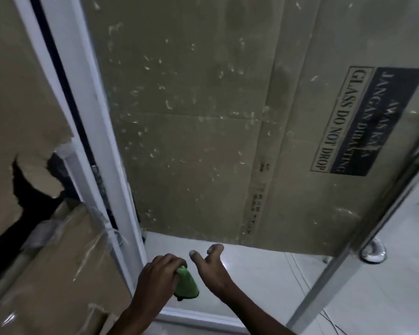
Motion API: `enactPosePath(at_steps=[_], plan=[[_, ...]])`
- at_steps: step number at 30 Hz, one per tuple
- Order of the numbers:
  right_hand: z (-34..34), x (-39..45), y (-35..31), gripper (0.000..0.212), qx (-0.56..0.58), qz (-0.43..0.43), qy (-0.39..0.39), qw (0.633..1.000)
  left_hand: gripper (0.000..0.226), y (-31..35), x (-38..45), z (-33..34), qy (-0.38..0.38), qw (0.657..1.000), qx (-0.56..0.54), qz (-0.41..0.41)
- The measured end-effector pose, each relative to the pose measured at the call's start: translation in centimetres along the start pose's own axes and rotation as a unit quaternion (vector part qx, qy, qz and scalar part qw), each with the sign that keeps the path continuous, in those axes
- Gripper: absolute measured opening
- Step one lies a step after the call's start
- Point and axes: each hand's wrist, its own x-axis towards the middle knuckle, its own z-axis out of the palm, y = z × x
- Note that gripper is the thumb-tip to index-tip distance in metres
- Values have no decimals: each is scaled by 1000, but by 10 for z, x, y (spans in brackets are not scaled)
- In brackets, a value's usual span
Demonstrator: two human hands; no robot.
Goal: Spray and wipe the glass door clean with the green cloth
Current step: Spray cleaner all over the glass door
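Gripping green cloth (185, 284), left hand (155, 276) beside white door frame (111, 146).

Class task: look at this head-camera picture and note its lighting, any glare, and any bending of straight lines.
Head view: dim, murky light overall; a bright glare spot on the floor tiles beside the right hand; the white door frame bows from the wide lens; the label stays readable.

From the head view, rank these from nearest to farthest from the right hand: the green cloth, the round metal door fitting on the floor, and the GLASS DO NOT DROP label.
Measured from the right hand:
1. Green cloth, just to its left, gripped by the left hand.
2. Round metal door fitting, low on the right by the door's edge.
3. GLASS DO NOT DROP label, high on the right, on the cardboard behind the glass.
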Motion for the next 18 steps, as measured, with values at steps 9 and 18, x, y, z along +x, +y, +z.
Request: enactPosePath(at_steps=[9, 18], plan=[[10, 14, -65, 55, 63, -96, 37, 993, 39, -26, 0, -28, 40, 999, -5, -30], [-54, 14, -4, 46, 176, -25, 125, 976, 34, 6, 15, -4, 41, 999, -29, 5]])
